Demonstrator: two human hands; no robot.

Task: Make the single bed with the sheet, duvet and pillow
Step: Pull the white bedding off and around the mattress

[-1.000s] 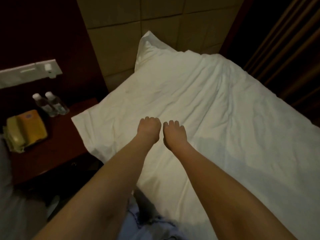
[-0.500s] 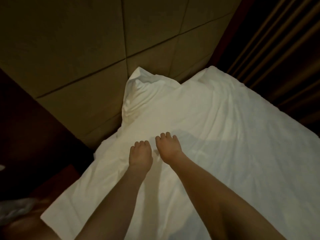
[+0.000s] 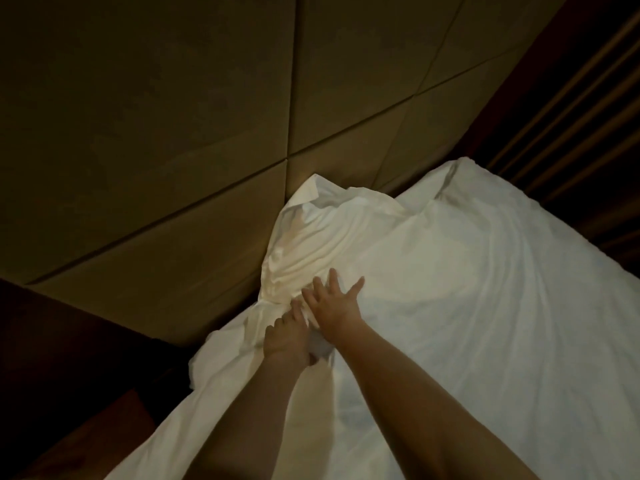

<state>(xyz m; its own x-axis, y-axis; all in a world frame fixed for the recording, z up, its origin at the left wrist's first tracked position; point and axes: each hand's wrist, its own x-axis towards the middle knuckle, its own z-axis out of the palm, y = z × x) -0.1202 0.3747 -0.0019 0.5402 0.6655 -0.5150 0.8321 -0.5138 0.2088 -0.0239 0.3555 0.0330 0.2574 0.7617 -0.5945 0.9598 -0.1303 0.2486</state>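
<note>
Both bare forearms reach forward from the lower edge, nearly parallel, converging at the wrists. Right hand (image 3: 330, 306) lies palm down, fingers straight and fanned wide, thumb out to the right. Left hand (image 3: 285, 336) sits just beside and a little behind it, its fingertips touching or tucked under the right hand's little-finger edge. The left fingers look curled, perhaps pinching; the dim light and overlap leave that unsure. Both wrists are fairly straight.
</note>
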